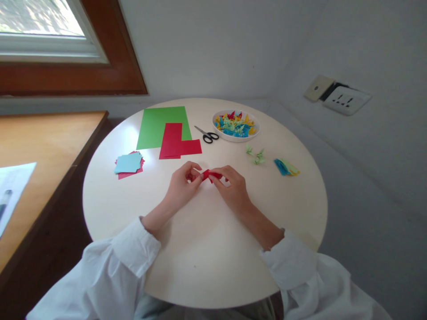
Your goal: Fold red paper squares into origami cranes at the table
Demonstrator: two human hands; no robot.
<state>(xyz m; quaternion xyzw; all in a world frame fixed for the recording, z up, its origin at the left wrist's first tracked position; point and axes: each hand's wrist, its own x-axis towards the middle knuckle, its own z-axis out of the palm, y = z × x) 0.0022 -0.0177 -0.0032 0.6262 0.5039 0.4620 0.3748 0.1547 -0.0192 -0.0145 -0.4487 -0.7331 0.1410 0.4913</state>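
A small piece of folded red paper (206,174) is held between both hands over the middle of the round white table (207,249). My left hand (185,181) pinches its left end between thumb and fingers. On the other side, my right hand (232,184) grips the right part the same way. The fingertips cover much of the paper, so its full shape is hidden. Just beyond the hands lie red paper pieces (171,140), partly on top of a green sheet (153,129).
Scissors (207,135) lie beside a white bowl (233,138) of colourful folded paper figures. Pale green folded figures (258,156) and a bunch of folded strips (285,167) are at the right. Blue and red paper squares (128,163) are stacked left. A wooden desk (60,138) stands beyond.
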